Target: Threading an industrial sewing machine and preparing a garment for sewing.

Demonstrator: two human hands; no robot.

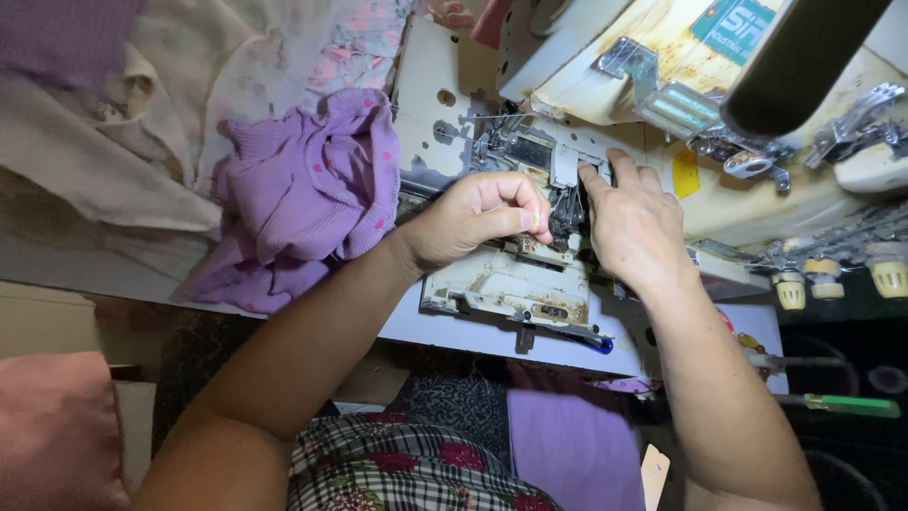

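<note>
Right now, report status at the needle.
Left hand pinched, right hand fingers extended, both at the needle area. Purple fabric bunched left, clear of it.

Quick count from the head view, all placed off the one sewing machine (662, 114), a cream industrial one. Two hands at its needle area: left hand (478, 220) and right hand (634, 227). One bunched purple knit garment with pink dots (307, 194) just left of the machine. One flat purple fabric piece (572, 445) below it, near the lap. Three pale yellow tension knobs (828, 282) in a row along the machine's lower right side. One green-handled tool (846, 405) further down to the right of it. One pink cushion-like thing (57, 431) way off to the lower left.
</note>
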